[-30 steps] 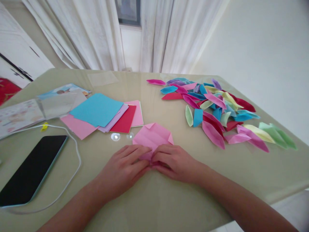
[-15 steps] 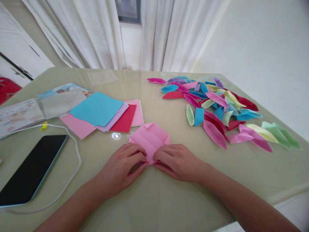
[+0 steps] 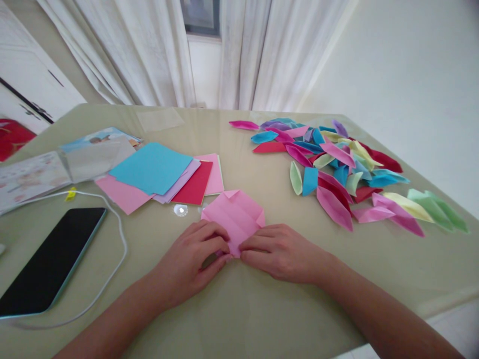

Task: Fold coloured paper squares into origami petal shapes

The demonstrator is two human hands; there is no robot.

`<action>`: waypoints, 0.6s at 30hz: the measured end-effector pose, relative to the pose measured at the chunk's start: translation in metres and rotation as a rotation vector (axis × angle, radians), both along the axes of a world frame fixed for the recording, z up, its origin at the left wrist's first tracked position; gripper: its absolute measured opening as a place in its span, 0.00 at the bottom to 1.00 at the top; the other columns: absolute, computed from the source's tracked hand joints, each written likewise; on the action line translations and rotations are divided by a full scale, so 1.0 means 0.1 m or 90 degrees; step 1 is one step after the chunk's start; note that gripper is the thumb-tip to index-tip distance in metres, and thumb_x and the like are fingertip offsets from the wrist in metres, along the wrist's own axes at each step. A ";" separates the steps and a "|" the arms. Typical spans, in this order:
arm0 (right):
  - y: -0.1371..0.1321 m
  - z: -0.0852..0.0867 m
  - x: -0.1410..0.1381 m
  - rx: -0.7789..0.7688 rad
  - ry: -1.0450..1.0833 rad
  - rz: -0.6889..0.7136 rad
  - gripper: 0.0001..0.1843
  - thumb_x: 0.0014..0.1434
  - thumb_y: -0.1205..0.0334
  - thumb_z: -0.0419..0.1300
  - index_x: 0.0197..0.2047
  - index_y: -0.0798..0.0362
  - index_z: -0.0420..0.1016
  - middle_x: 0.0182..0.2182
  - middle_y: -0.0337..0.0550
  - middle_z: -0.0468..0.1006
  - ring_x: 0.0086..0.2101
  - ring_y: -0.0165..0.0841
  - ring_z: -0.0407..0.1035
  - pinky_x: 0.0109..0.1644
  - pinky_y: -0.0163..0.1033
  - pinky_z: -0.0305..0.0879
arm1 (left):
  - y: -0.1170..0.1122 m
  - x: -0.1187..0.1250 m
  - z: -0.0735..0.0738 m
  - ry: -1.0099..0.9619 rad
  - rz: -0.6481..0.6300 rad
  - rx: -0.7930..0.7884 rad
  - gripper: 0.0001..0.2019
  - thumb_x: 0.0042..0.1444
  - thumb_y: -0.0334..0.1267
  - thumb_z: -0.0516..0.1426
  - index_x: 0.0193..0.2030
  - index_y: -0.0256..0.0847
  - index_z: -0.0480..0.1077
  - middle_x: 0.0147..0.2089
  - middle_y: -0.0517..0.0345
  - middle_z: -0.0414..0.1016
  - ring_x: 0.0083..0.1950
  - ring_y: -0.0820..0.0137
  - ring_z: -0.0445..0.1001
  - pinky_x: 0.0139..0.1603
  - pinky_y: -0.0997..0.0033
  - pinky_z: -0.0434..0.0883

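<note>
A partly folded pink paper (image 3: 234,215) lies flat on the green table (image 3: 243,309) in front of me. My left hand (image 3: 190,262) pinches its near left corner, fingers curled and pressed down. My right hand (image 3: 282,251) presses the near right corner with its fingertips closed on the fold. Both hands meet at the paper's near tip, which they partly hide.
A stack of coloured paper squares (image 3: 160,174) lies at the left middle, with booklets (image 3: 45,169) behind it. A dark phone (image 3: 48,262) and a white cable (image 3: 112,234) sit near left. Several folded paper boats (image 3: 337,169) are heaped at the right.
The pink paper has shifted slightly left and nearer, and my fingers have drawn in closer on its near corner. The left hand curled more.
</note>
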State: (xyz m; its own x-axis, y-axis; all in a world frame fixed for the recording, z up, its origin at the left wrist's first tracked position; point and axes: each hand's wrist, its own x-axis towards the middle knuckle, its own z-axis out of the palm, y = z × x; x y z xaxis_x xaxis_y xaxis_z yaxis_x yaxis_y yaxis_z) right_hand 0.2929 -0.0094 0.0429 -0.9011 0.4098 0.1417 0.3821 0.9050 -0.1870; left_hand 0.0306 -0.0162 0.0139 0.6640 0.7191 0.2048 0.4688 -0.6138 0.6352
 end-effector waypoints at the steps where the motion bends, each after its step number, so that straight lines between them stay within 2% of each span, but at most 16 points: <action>1: -0.01 -0.01 0.00 0.003 -0.001 -0.004 0.08 0.74 0.68 0.55 0.47 0.55 0.76 0.43 0.45 0.84 0.41 0.33 0.75 0.44 0.39 0.68 | -0.01 0.00 0.01 0.002 -0.001 -0.005 0.02 0.68 0.36 0.60 0.42 0.44 0.74 0.52 0.57 0.76 0.54 0.64 0.71 0.56 0.60 0.67; 6: -0.02 -0.02 -0.01 0.006 -0.008 -0.009 0.07 0.74 0.67 0.56 0.45 0.55 0.76 0.41 0.45 0.83 0.40 0.33 0.75 0.43 0.38 0.67 | -0.03 0.02 0.00 0.013 -0.013 0.000 0.04 0.69 0.36 0.59 0.42 0.47 0.75 0.54 0.59 0.76 0.55 0.63 0.71 0.57 0.59 0.65; 10: -0.01 -0.01 0.00 0.016 -0.009 0.014 0.08 0.74 0.67 0.56 0.48 0.54 0.77 0.43 0.45 0.83 0.41 0.33 0.74 0.43 0.39 0.67 | -0.05 0.06 -0.02 0.033 0.032 0.017 0.04 0.71 0.36 0.57 0.43 0.43 0.73 0.48 0.57 0.77 0.50 0.63 0.72 0.53 0.59 0.66; 13: 0.00 -0.01 0.01 0.015 -0.012 0.029 0.08 0.74 0.66 0.57 0.47 0.54 0.79 0.44 0.45 0.83 0.42 0.34 0.74 0.44 0.40 0.68 | -0.07 0.09 -0.05 0.048 0.056 0.074 0.03 0.70 0.35 0.57 0.44 0.41 0.72 0.45 0.56 0.78 0.47 0.62 0.72 0.51 0.58 0.66; 16: 0.01 -0.01 0.01 0.001 -0.013 0.034 0.09 0.74 0.66 0.57 0.48 0.54 0.80 0.46 0.45 0.84 0.42 0.35 0.74 0.45 0.41 0.69 | -0.07 0.09 -0.07 0.040 0.043 0.146 0.05 0.71 0.35 0.57 0.43 0.41 0.74 0.45 0.56 0.79 0.46 0.62 0.73 0.50 0.59 0.67; 18: 0.02 0.00 0.02 -0.014 -0.009 0.035 0.09 0.74 0.67 0.57 0.50 0.55 0.79 0.48 0.46 0.84 0.43 0.35 0.75 0.48 0.42 0.69 | -0.06 0.07 -0.07 0.030 0.029 0.160 0.07 0.71 0.36 0.57 0.42 0.43 0.76 0.46 0.57 0.80 0.47 0.63 0.74 0.52 0.59 0.67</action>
State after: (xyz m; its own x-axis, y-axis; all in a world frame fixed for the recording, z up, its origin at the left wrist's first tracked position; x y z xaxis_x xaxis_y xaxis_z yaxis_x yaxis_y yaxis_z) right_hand 0.2948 -0.0078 0.0433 -0.9244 0.3620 0.1202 0.3343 0.9207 -0.2013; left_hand 0.0374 -0.0226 0.0065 0.6449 0.6793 0.3503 0.5253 -0.7269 0.4424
